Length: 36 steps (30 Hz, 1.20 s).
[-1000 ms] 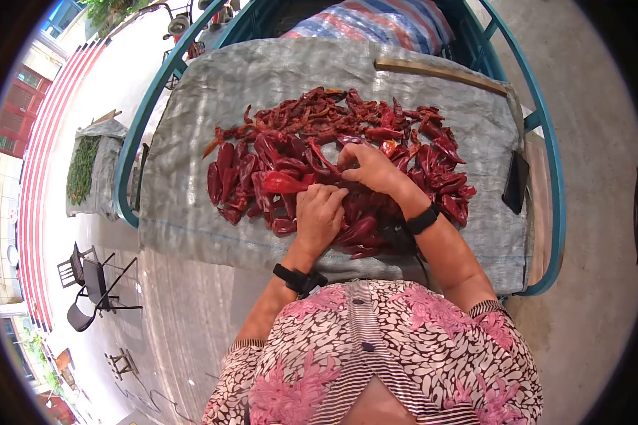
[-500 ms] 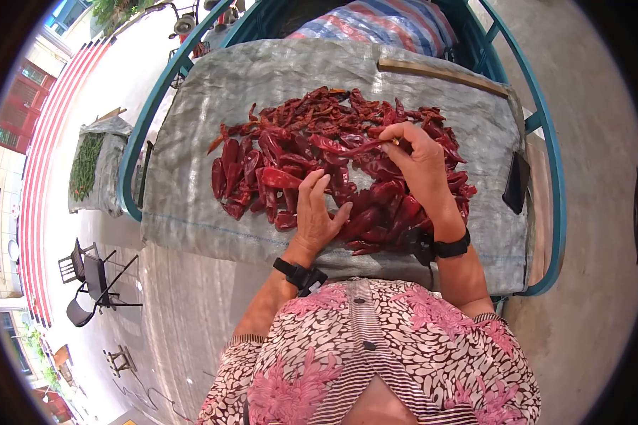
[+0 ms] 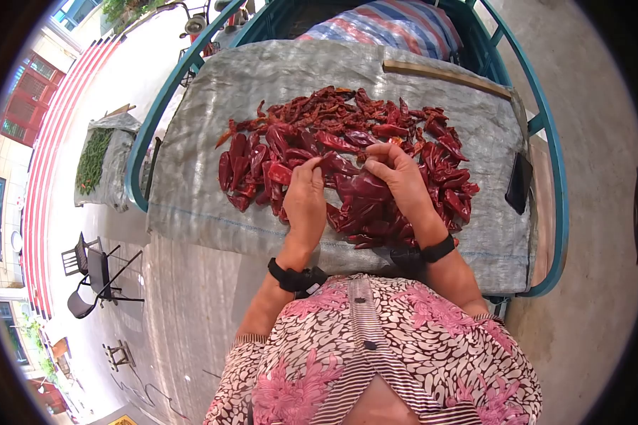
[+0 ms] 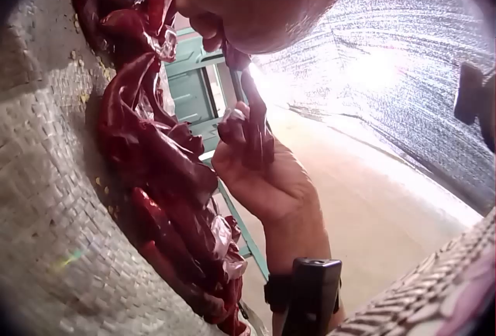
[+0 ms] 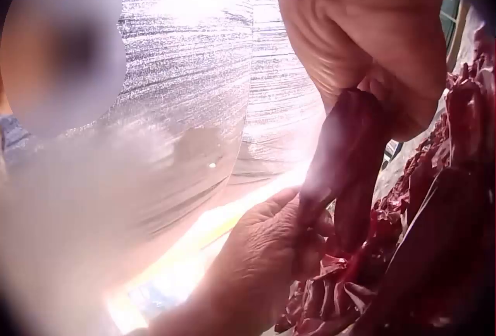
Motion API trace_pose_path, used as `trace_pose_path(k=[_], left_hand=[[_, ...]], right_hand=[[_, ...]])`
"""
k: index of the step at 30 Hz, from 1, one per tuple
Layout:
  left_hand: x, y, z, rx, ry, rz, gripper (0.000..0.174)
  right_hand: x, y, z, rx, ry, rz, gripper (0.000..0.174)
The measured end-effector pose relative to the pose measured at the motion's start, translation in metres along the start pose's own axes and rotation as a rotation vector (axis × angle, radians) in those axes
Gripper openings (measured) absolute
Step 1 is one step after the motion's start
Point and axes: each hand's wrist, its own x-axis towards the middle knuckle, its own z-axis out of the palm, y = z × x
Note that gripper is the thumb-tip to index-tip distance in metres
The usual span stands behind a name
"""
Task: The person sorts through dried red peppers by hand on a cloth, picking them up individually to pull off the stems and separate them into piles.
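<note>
A dark red, wrinkled chili pepper [image 5: 345, 158] stretches between the two hands above a pile of red peppers [image 3: 365, 212]. My right hand [image 3: 402, 183] pinches one end between thumb and fingers. At the other end, my left hand [image 3: 307, 205] holds the pepper with its fingertips, partly hidden in the head view. The right wrist view shows the left hand [image 5: 256, 251] below and the pepper hanging from the right fingers. A brighter red pepper [image 3: 279, 173] lies just left of the left fingers. Smaller, shrivelled peppers [image 3: 312, 110] lie along the pile's far side.
The peppers lie on a grey woven sheet [image 3: 213, 85] over a teal-railed cart [image 3: 551, 163]. A wooden strip [image 3: 446, 78] and a dark phone-like slab [image 3: 519, 183] rest on it. Behind is a striped bag [image 3: 386, 28]; chairs [image 3: 96, 273] stand on the left.
The right hand drew a pepper away to the right, then came back toward the left hand. The left hand's spread fingers have closed on the pepper's near end.
</note>
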Motion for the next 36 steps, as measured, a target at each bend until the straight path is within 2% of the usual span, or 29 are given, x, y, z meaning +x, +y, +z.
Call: trace_pose_path(k=[1, 4, 7, 8, 9, 11, 14, 17, 22, 26, 28, 30, 32, 35, 36], left_hand=[[0.005, -0.002, -0.004, 0.092, 0.099, 0.055, 0.034], [0.009, 0.009, -0.02, 0.438, 0.242, 0.293, 0.045], [-0.004, 0.02, -0.01, -0.23, -0.144, 0.042, 0.053], [-0.006, 0.025, -0.01, -0.354, -0.299, -0.135, 0.052], [-0.009, 0.025, -0.003, -0.44, -0.344, -0.145, 0.045], [-0.015, 0.025, -0.001, -0.483, -0.346, -0.224, 0.033], [-0.017, 0.019, 0.001, -0.452, -0.247, -0.111, 0.027], [-0.021, 0.012, -0.001, -0.49, -0.204, -0.297, 0.024], [-0.027, 0.017, -0.005, -0.585, -0.063, -0.331, 0.02], [-0.03, 0.015, -0.006, -0.608, -0.153, -0.363, 0.021], [-0.034, 0.013, -0.008, -0.618, -0.242, -0.426, 0.022], [-0.03, 0.019, -0.009, -0.216, -0.152, 0.007, 0.033], [-0.022, 0.033, -0.016, 0.101, -0.123, 0.305, 0.058], [-0.023, 0.035, -0.023, 0.055, -0.505, 0.23, 0.054], [-0.026, 0.031, -0.018, -0.006, -0.509, 0.122, 0.054]], right_hand=[[0.003, 0.002, -0.004, 0.018, 0.037, 0.013, 0.022], [0.005, 0.0, -0.007, 0.06, 0.102, 0.005, 0.022], [0.001, -0.001, -0.003, 0.129, 0.113, 0.007, 0.021], [0.0, -0.001, -0.001, 0.159, 0.11, 0.009, 0.021], [-0.003, -0.002, 0.001, 0.148, 0.105, 0.004, 0.021], [-0.009, -0.004, 0.003, 0.124, 0.102, -0.005, 0.02], [-0.013, 0.005, 0.001, 0.138, 0.121, -0.018, 0.019], [-0.017, 0.002, -0.005, 0.133, 0.216, -0.009, 0.02], [-0.029, -0.005, -0.021, -0.052, 0.048, -0.009, 0.03], [-0.043, -0.025, -0.016, -0.116, -0.235, 0.03, 0.04], [-0.044, -0.028, -0.012, -0.072, -0.23, 0.042, 0.04], [-0.046, -0.027, -0.011, -0.091, -0.228, 0.029, 0.039], [-0.047, -0.022, -0.011, -0.175, -0.223, -0.01, 0.035], [-0.046, 0.005, -0.009, 0.109, -0.301, -0.047, 0.029], [-0.046, 0.001, -0.007, 0.045, -0.292, -0.051, 0.029]])
